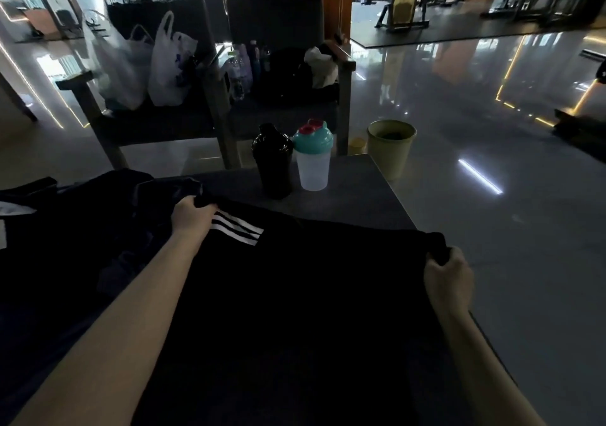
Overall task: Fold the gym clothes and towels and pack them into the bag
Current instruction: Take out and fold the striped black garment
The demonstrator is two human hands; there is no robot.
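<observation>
Head camera shows the left hand [193,214] curled tight on one far corner of the black striped garment [295,294], and the right hand [447,271] bunching the other far corner in a closed grip. The held edge runs between them, left hand farther out, right hand nearer the body. From both hands the cloth spreads back toward the person over the table [360,189]. A fold would likely carry that edge toward the body. Beyond the left hand stand a black shaker [273,160] and a clear shaker [311,163]; to its left lies a heap of dark clothes [82,215]. I cannot pick out the bag
</observation>
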